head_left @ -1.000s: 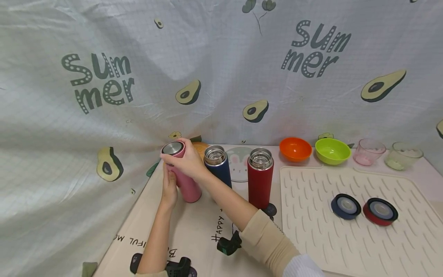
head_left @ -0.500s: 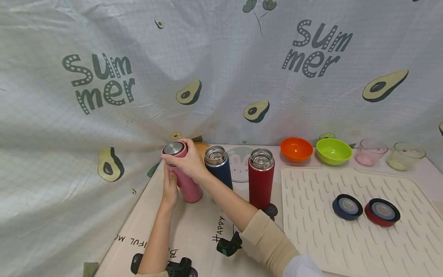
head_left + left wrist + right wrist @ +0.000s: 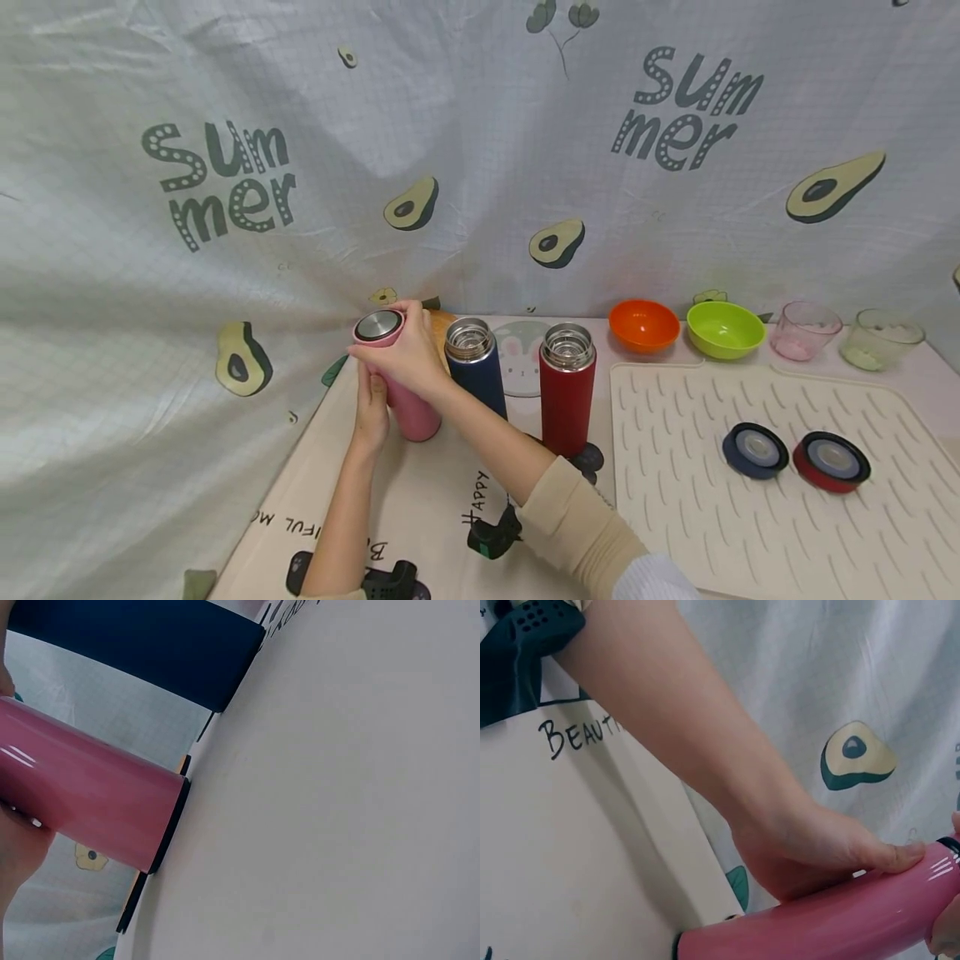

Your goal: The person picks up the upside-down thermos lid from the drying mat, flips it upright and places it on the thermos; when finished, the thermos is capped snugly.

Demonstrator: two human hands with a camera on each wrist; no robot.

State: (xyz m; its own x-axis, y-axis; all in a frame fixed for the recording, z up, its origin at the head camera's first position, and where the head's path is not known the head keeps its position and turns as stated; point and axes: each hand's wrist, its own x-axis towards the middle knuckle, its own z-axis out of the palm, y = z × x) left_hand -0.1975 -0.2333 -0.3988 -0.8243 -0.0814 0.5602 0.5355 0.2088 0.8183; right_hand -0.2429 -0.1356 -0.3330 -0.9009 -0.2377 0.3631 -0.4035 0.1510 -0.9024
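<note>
A pink thermos (image 3: 417,417) stands on the table at the left of the head view, its lid (image 3: 378,324) with a silver top in place. My left hand (image 3: 371,421) holds the body below the lid; in the right wrist view the left thumb lies along the pink wall. My right hand (image 3: 411,354) grips the lid from above, thumb on the near side, fingers behind. Just to the right stand a lidless blue thermos (image 3: 480,375) and a lidless red thermos (image 3: 567,404), both upright with steel necks showing. The right forearm partly hides the blue one.
On a ribbed cream mat (image 3: 675,525) at the right lie a blue lid (image 3: 755,451) and a red lid (image 3: 832,462). Behind it stand an orange bowl (image 3: 643,326), a green bowl (image 3: 725,330), a pink glass (image 3: 805,331) and a clear glass (image 3: 879,339). A printed curtain (image 3: 480,150) hangs behind.
My right hand has turned slightly about the lid, its thumb now a little lower. My left hand keeps its hold on the pink thermos, and the other things stay put.
</note>
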